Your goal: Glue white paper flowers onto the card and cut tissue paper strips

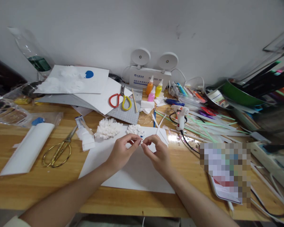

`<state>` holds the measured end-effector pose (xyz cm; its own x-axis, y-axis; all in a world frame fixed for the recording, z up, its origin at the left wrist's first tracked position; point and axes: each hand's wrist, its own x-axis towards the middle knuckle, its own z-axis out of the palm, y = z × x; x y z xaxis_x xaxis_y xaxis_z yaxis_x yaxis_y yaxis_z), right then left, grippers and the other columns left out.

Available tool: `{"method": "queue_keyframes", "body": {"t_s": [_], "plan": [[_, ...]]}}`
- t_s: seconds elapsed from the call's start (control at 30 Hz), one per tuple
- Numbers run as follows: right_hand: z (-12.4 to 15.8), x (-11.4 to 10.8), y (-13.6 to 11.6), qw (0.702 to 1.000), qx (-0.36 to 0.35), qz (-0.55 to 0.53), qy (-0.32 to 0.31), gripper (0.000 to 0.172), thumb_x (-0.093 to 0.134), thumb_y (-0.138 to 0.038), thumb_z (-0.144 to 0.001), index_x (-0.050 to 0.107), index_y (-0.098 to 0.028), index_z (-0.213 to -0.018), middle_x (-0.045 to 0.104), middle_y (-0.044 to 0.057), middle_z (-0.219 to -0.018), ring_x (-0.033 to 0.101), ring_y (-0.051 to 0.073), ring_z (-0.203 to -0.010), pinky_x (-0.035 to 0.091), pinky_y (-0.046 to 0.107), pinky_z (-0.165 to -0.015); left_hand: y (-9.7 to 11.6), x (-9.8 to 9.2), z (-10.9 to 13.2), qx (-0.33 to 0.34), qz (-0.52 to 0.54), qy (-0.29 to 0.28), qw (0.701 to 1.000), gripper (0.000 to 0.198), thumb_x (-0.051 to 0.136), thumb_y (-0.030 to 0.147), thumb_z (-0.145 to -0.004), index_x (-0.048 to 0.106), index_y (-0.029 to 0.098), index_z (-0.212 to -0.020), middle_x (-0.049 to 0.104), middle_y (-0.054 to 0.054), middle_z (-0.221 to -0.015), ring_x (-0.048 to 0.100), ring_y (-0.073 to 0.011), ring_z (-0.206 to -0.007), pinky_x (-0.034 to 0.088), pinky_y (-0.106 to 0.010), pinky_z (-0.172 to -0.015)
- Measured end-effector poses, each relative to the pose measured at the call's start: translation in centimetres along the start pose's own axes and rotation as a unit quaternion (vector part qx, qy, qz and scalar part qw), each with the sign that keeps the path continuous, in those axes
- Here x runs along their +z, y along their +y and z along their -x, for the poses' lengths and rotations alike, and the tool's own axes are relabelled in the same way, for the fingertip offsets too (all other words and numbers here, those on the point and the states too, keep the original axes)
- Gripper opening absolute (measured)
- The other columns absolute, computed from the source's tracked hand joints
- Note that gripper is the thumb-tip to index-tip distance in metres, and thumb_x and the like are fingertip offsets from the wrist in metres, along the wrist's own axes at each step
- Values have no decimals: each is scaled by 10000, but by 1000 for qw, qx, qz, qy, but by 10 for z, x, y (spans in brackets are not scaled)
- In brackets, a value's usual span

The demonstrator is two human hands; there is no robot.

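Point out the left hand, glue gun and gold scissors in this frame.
Left hand point(121, 150), head view: back of the hand.
Glue gun point(180, 119), head view: white handle.
Gold scissors point(66, 141), head view: near the pivot.

One camera, on my head: faces forward and down across the table point(189, 164) to the wall point(97, 37); my left hand point(123, 150) and right hand point(159, 154) close, mid-view.

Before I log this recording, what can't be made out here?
Small white piece between left grip and right grip, head view: tiny, partly covered by fingertips.
Smaller white cluster, head view: lower part hidden behind left grip.
Device screen, head view: mostly pixelated.
Pale sleeve, head view: cut off by bottom edge.
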<state>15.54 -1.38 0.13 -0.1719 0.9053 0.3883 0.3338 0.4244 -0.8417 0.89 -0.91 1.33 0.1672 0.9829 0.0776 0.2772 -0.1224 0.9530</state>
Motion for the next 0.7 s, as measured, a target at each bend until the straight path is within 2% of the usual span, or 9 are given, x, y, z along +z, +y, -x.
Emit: {"method": "queue_keyframes", "body": {"t_s": [0.17,0.53,0.7], "plan": [[-1,0,2,1000,6,-7,0,45,517,-166,-783,520,-210,-777,528,3,-697,485,152,-688,396,289,-641,1,0,0,7,5,-25,1000,172,457,264,-801,597,176,-849,627,-36,-854,560,-148,-807,425,-271,-735],[-2,-2,-1,998,36,36,43,13,569,-202,-765,559,-204,-773,550,10,-685,504,156,-668,413,293,-618,0,0,1,24,3,-21,999,165,467,250,-801,609,175,-841,627,-28,-842,563,-139,-814,419,-255,-740],[-1,-1,-1,996,-24,63,63,88,567,-163,-762,606,-229,-805,597,31,-744,532,174,-717,431,321,-649,-1,0,1,23,-10,-6,1000,166,485,252,-787,621,175,-841,632,-43,-850,566,-154,-831,426,-271,-749]]}}
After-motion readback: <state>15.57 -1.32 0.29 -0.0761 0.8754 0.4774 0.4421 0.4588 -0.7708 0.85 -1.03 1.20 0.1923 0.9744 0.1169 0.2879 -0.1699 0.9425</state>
